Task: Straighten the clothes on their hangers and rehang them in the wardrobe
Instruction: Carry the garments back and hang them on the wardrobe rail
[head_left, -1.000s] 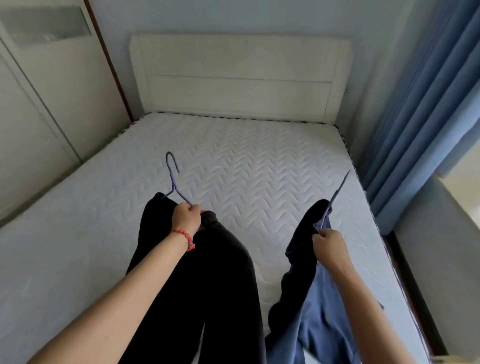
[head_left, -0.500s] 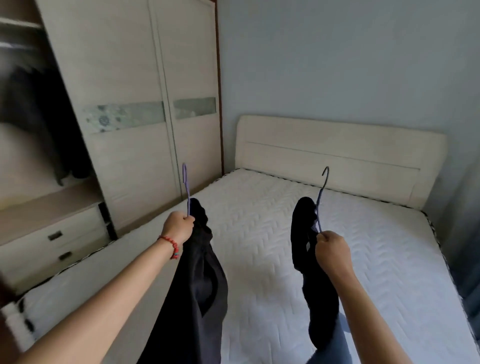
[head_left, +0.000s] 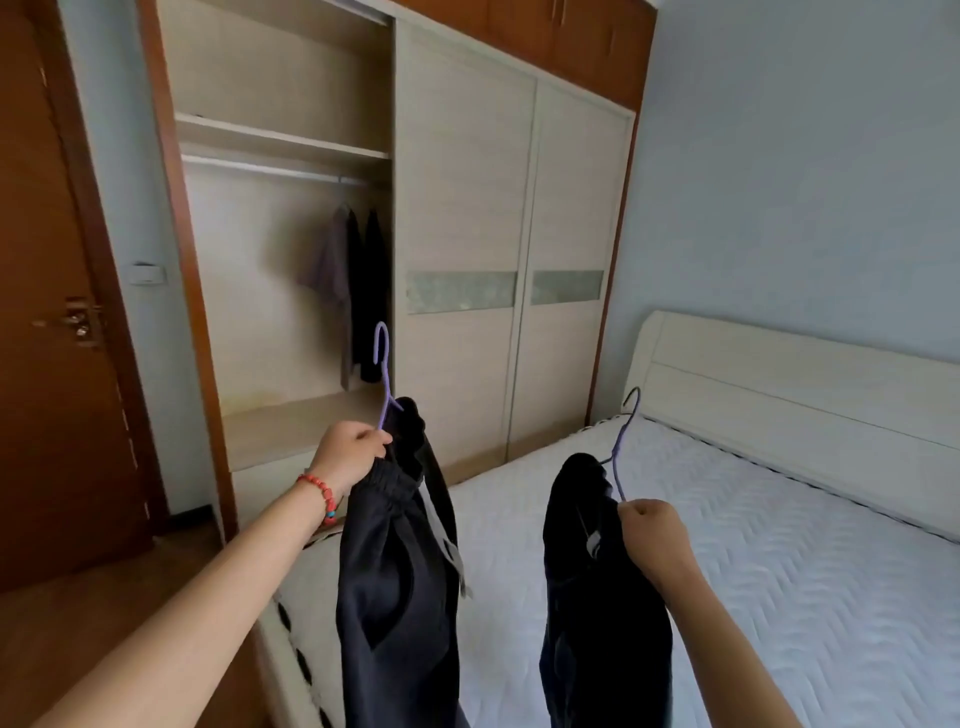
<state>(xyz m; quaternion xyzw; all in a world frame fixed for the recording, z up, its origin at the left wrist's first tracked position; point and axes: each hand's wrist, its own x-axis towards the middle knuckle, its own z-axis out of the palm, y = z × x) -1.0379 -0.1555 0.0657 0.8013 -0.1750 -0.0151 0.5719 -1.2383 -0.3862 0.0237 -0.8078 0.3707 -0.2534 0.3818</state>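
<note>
My left hand grips a purple hanger by its neck, with black drawstring trousers draped over it and hanging down. My right hand holds a second purple hanger carrying another dark garment. Both hooks point up. The wardrobe stands open ahead on the left, with a clothes rail under a shelf. A grey shirt and dark clothes hang at the rail's right end.
The wardrobe's sliding doors cover its right part. A bed with a white mattress and cream headboard fills the right side. A brown door is at the left, over a wooden floor.
My view has swung left from the bed to the open wardrobe. Both hands have lifted the hangers with their garments off the mattress and carry them toward the wardrobe.
</note>
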